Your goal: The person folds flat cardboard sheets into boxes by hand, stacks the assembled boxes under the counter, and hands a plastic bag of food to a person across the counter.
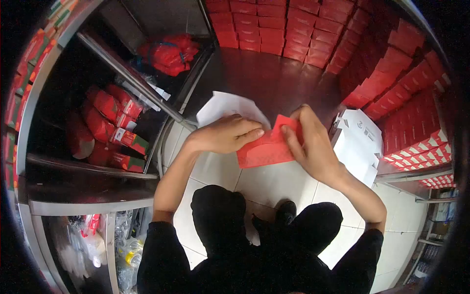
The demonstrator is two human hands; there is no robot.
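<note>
A red cardboard carton, partly folded, is held up in front of me between both hands. My left hand grips its left side, thumb lying along the top edge. On the other side, my right hand pinches a raised red flap with thumb and fingers. Behind my left hand lies a white cardboard sheet, partly covered by the hand. The carton's underside cannot be seen.
Stacked red boxes line the back, and more red boxes rise at the right. Flat white cartons lie right of my hand. A metal-framed shelf at left holds red packages. Below are my knees and the tiled floor.
</note>
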